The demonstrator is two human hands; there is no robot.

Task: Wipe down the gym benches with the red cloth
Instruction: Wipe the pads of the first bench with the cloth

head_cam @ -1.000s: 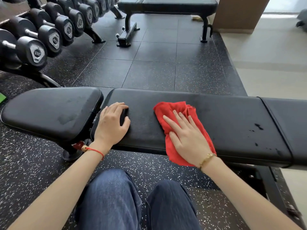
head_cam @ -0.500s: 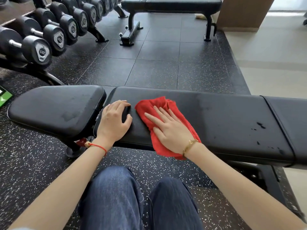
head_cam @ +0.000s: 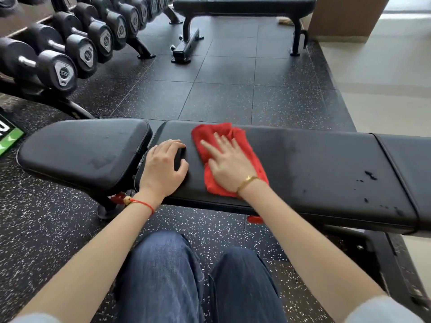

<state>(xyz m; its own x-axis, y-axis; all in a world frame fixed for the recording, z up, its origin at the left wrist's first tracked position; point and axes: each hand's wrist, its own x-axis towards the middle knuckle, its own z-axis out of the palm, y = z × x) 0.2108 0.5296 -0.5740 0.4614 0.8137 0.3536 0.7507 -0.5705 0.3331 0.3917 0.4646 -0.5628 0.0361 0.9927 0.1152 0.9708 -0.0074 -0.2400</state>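
A black padded gym bench (head_cam: 314,164) runs across the view in front of my knees, with a separate seat pad (head_cam: 84,150) at its left end. The red cloth (head_cam: 210,136) lies flat on the long pad near its left end. My right hand (head_cam: 227,165) presses on the cloth with straight, spread fingers. My left hand (head_cam: 163,169) rests on the pad's left end, fingers bent over its edge by the gap between the pads. Dark specks mark the pad farther right.
A rack of black dumbbells (head_cam: 70,57) lines the left side. A second black bench (head_cam: 242,5) stands at the back across the rubber floor tiles (head_cam: 221,89). Pale flooring (head_cam: 384,85) lies to the right. The near bench's frame (head_cam: 382,259) reaches the floor at lower right.
My right hand has slid the red cloth leftward and toward the pad's far edge, nearer my left hand. My left hand has stayed in place.
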